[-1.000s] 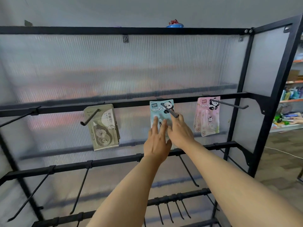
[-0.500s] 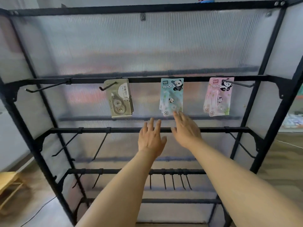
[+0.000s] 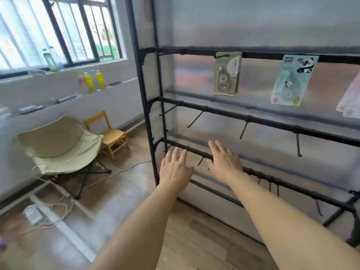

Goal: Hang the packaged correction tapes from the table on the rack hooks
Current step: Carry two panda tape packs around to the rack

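Three packaged correction tapes hang from hooks on the upper bar of the black rack (image 3: 148,106): an olive pack (image 3: 226,75), a light-blue panda pack (image 3: 292,78) and a pink pack (image 3: 350,102) cut off at the right edge. My left hand (image 3: 174,168) and my right hand (image 3: 224,162) are both open with fingers spread and hold nothing. They hover in front of the lower bar, well below the hanging packs. The table is out of view.
Bare hooks stick out from the middle bar (image 3: 253,119) and the lower bar. To the left stand a green folding chair (image 3: 58,145) and a small wooden chair (image 3: 111,133). Cables and a power strip (image 3: 33,213) lie on the wooden floor. Bottles (image 3: 91,80) line the ledge under the window.
Both hands let go of the blue panda pack, which now hangs on its hook, and dropped down and left. My view has swung left toward the window and chairs.
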`<state>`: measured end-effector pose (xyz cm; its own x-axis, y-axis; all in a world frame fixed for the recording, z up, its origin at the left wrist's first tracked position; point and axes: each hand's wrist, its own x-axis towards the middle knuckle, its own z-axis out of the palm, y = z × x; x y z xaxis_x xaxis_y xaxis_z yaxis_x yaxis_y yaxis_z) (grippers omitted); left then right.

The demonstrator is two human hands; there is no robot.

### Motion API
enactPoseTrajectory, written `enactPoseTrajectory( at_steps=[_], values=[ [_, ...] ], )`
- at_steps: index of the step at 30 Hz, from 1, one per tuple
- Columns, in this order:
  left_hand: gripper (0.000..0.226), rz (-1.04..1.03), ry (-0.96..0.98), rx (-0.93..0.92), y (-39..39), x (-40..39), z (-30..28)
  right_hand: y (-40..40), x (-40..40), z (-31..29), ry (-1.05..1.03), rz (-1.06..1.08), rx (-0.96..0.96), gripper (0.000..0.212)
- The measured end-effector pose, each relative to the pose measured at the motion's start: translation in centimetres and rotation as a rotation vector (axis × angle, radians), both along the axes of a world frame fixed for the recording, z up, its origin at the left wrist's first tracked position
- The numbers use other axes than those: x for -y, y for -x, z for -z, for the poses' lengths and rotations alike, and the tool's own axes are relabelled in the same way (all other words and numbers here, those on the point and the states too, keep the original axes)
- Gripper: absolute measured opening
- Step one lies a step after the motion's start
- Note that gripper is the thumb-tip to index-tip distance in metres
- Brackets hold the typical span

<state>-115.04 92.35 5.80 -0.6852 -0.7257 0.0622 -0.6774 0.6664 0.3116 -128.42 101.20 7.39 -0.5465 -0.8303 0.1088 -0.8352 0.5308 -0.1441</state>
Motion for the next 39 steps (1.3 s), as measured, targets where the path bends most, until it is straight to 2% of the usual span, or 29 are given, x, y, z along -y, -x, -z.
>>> enactPoseTrajectory(
  at_steps=[9, 22, 33, 39],
  values=[
    [0.064, -0.379, -0.053, 0.075, -17.8, 6.6, 3.2, -14.4, 10.8, 2.8, -0.104, -0.366, -0.025, 0.065],
    [0.065, -0.722, -0.074, 0.176, -43.3, 16.3, 5.6, -39.1, 26.4, 5.5, -0.176, -0.725, -0.040, 0.064],
    [0.061, -0.996, -0.177, 0.148, -57.8, 23.3, 7.2, -54.8, 39.1, 7.4, -0.192, -0.994, -0.037, 0.063],
    [0.062, -1.113, -0.153, 0.135, -63.8, 32.5, 5.8, -61.2, 50.2, 6.3, -0.141, -1.101, -0.034, 0.064]
  ],
)
